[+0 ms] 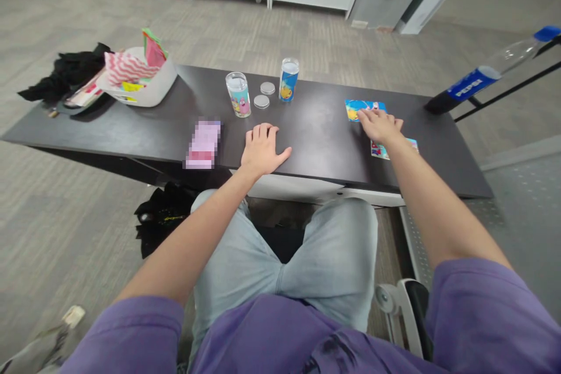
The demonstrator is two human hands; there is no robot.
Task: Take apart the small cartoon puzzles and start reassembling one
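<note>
My left hand lies flat and empty on the dark table, near its front edge. My right hand rests palm-down at the right, fingertips touching a blue picture card; a second colourful card lies partly under my wrist. Beyond my left hand stand two clear jars with cartoon labels, one pink and blue, one blue and yellow. Two round metal lids lie between them.
A white tub holding pink-striped packets stands at the back left, beside black cloth. A blurred pink item lies left of my left hand. A Pepsi bottle rests on a black stand at right. A black bag sits under the table.
</note>
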